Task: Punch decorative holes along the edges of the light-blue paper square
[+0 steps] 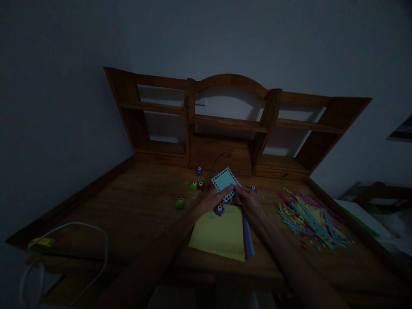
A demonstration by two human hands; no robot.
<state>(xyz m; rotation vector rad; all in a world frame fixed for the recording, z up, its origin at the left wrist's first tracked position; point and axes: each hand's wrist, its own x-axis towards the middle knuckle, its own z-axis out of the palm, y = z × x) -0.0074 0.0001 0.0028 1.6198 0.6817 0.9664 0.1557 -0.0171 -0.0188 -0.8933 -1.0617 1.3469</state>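
A light blue square card (pixel 223 180) with a row of punched holes along its edges is held above the desk. My left hand (pixel 210 201) is closed on its lower left side, thumb on top. Around a small purple punch (pixel 236 190) at the card's lower right edge, my right hand (pixel 249 200) is closed. Just below the hands another purple punch (pixel 219 210) sits by a stack of yellow paper (pixel 219 234), with red and blue sheets showing at its right side. Little blue paper bits lie on the yellow sheet.
Green punches (pixel 180 204), a red punch (pixel 201 186) and a purple punch (pixel 199 171) stand left of the card. Coloured paper strips (pixel 309 219) are heaped at the right. A wooden shelf (pixel 225 122) rises behind; a white cable (pixel 106 240) hangs at the front left.
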